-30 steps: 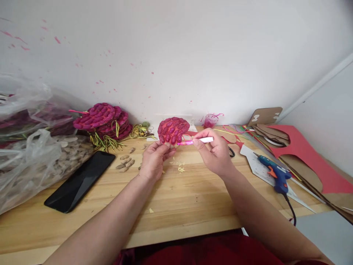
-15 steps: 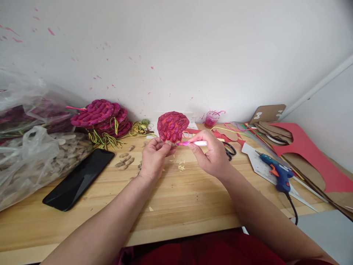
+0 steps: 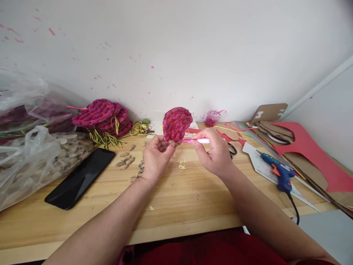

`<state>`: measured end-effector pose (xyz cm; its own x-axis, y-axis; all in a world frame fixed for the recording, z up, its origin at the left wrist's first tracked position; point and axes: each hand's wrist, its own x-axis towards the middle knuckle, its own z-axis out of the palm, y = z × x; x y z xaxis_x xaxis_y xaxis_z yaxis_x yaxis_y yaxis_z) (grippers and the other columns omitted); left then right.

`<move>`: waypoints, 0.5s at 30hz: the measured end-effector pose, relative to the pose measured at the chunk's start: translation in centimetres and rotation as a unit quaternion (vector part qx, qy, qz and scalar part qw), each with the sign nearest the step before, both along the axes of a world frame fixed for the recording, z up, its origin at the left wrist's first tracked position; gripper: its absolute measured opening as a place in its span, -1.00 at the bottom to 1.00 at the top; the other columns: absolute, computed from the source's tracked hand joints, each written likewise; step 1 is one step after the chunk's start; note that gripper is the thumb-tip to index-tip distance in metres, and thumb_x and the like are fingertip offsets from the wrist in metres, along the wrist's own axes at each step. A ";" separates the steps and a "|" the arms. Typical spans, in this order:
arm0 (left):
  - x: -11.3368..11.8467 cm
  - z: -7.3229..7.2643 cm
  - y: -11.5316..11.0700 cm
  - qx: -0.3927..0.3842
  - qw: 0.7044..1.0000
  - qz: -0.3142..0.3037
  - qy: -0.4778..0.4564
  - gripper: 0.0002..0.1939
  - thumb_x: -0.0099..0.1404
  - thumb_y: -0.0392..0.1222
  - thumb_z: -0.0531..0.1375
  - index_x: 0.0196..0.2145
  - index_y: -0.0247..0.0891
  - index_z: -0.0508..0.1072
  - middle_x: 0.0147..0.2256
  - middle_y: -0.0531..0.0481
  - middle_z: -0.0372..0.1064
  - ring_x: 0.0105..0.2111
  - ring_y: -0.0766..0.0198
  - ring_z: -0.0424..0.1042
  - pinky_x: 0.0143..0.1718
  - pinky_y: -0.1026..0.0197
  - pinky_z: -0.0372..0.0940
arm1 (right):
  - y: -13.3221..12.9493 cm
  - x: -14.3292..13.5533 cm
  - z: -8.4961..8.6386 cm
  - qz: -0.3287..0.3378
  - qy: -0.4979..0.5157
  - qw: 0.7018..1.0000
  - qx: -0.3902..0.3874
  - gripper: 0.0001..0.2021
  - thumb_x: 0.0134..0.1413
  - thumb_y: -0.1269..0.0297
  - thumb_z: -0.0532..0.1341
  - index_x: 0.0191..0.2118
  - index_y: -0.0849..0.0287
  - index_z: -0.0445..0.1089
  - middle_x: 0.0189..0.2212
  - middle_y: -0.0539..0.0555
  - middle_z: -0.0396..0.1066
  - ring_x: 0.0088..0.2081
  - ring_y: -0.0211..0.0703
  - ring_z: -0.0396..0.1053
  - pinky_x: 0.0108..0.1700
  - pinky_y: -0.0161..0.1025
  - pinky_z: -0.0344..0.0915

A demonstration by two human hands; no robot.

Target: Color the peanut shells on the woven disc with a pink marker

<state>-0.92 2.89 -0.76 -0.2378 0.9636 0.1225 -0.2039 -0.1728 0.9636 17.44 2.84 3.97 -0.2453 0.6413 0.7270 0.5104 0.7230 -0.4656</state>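
Behind everything is a big white wall (image 3: 176, 55) with pink spots on it. Below it is a wide wooden table (image 3: 193, 206). On its left side sits a clear bag (image 3: 27, 184) full of brown, bumpy shells, and on its right side lies a red sheet (image 3: 331, 169) with round parts cut out. Near the bag is a pile (image 3: 100, 110) of round, purple, bumpy shapes; those look done. A black phone (image 3: 79, 180) lies by the bag, and a blue glue gun (image 3: 281, 175) is on the right.

In the middle, the left hand (image 3: 157, 156) pinches the bottom of a round piece (image 3: 178, 123) between thumb and fingers, holding it up over the table. The right hand (image 3: 212, 151) pinches a white stick (image 3: 202, 141) with a pink front, maybe a brush or a pen. Its tip seems to touch the piece low on the right. Most bumps are pink or purple, so the coloring looks nearly done. A brownish spot by the tip seems to be left.

A small cup (image 3: 211, 118) of pink stands behind. Loose peanuts (image 3: 125, 162) lie near the phone, all plain brown. Smallest are the yellow bits (image 3: 182, 166).
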 end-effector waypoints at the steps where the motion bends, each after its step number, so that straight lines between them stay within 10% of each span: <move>1: 0.0 0.0 0.0 0.001 1.000 -0.001 0.002 -0.64 0.04 -0.10 0.50 -0.31 -0.24 0.46 -0.35 -0.02 0.54 -0.30 0.19 0.58 -0.16 0.15 0.49 | 0.0 0.0 0.0 -0.001 0.004 1.000 -0.004 -0.93 0.33 0.27 0.26 -0.24 0.06 0.39 -0.30 0.05 0.56 -0.25 -0.08 0.48 -0.19 -0.12 0.36; 15: 0.2 -0.2 -0.2 -0.004 1.000 -0.007 0.001 -0.61 0.02 -0.07 0.53 -0.30 -0.24 0.47 -0.35 -0.04 0.57 -0.31 0.19 0.59 -0.17 0.15 0.50 | -0.1 -0.2 -0.2 0.032 -0.007 0.999 -0.036 -0.93 0.35 0.27 0.23 -0.23 0.05 0.39 -0.32 0.05 0.54 -0.25 -0.08 0.46 -0.19 -0.11 0.35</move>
